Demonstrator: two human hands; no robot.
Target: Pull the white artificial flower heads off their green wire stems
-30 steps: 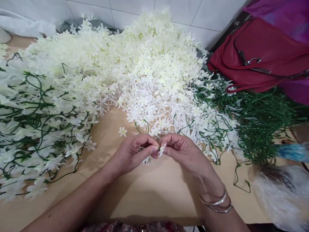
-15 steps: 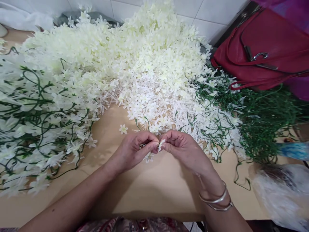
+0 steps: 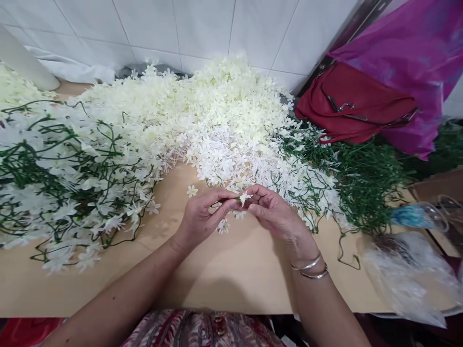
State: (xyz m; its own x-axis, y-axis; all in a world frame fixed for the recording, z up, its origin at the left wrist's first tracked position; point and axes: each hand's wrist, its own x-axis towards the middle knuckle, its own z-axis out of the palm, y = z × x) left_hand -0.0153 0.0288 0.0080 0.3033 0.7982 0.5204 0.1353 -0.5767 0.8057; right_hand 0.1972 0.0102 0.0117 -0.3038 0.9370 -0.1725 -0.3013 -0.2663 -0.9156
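- In the head view, the left hand (image 3: 211, 212) has thumb and forefinger pinched together on a green stem (image 3: 237, 198), right where it meets a white flower (image 3: 244, 197)
- The flower sits between the two hands, petals toward the right hand (image 3: 273, 214), probably gripped at its base so the petals are left uncrushed
- The right hand is partly open, fingers curled and thumb a little apart from the forefinger, just beside the petals; whether a fingertip touches them I cannot tell
- A second flower (image 3: 223, 225) shows just below the left fingertips; what bears it is hidden
- A loose flower (image 3: 192, 191) lies on the table (image 3: 224, 284) just beyond the left hand, well within its reach
- Beyond both hands rises a heap of white flowers (image 3: 231, 101), seemingly set there to be in easy reach of either
- Left of the left hand spreads a pile of stemmed flowers (image 3: 65, 173), apart from the heap's nearer edge, perhaps to leave working room between
- Right of the right hand lie a mass of green stems (image 3: 372, 178) and, nearer the person, a clear plastic bag (image 3: 408, 270)
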